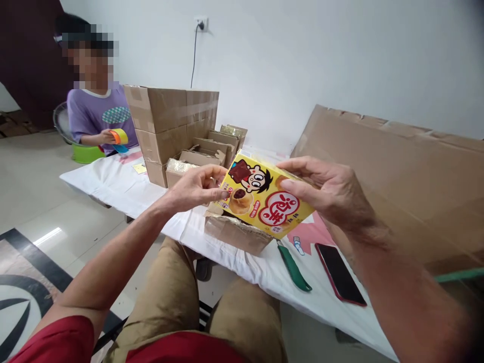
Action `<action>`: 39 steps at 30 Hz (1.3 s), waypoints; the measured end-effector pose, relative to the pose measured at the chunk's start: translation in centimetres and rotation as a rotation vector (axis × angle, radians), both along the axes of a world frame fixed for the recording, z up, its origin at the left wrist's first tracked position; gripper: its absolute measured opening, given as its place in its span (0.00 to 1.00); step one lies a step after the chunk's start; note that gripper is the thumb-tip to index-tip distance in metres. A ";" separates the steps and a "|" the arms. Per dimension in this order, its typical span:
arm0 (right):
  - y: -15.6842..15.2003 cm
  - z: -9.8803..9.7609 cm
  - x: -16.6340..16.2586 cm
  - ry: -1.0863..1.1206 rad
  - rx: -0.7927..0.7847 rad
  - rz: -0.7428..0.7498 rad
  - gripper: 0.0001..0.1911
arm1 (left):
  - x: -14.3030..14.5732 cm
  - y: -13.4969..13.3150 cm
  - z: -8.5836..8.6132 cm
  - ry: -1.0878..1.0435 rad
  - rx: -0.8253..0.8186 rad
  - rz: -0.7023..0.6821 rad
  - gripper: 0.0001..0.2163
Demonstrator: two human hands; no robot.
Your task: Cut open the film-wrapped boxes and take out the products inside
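Observation:
Between my two hands is a yellow snack box (252, 214) with a cartoon face and red-and-white lettering, tilted above the table. My left hand (198, 186) grips its left end, thumb on the printed front. At the upper right side, my right hand (325, 189) holds the same box, thumb on the front and fingers behind. Right below it, an opened cardboard carton (236, 233) stands at the table edge, partly covered by the snack box. A green-handled knife (294, 267) lies to the right of this carton, its blade mostly hidden.
Stacked cardboard boxes (170, 128) stand at the left, with several small opened cartons (212, 148) beside them. A phone (340, 275) lies at the right on the white tablecloth (260, 275). A large cardboard sheet (393, 176) leans on the wall. Another person (98, 111) holds a yellow-and-orange object.

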State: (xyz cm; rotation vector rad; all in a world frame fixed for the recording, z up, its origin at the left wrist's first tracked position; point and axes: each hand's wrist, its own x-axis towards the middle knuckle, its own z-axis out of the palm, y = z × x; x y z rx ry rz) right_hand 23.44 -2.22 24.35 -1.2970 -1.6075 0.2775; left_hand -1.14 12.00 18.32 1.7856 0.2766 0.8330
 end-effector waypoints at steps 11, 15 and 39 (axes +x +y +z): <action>-0.4 -4.5 1.4 0.347 0.158 -0.031 0.22 | -0.2 0.0 -0.2 -0.251 -0.040 0.126 0.23; 0.4 -2.5 0.1 0.332 0.316 -0.051 0.18 | 0.6 -0.1 1.2 -0.336 0.001 0.163 0.25; 2.9 0.4 -10.0 0.270 0.489 0.165 0.19 | -8.7 2.3 4.8 -0.366 0.232 0.381 0.28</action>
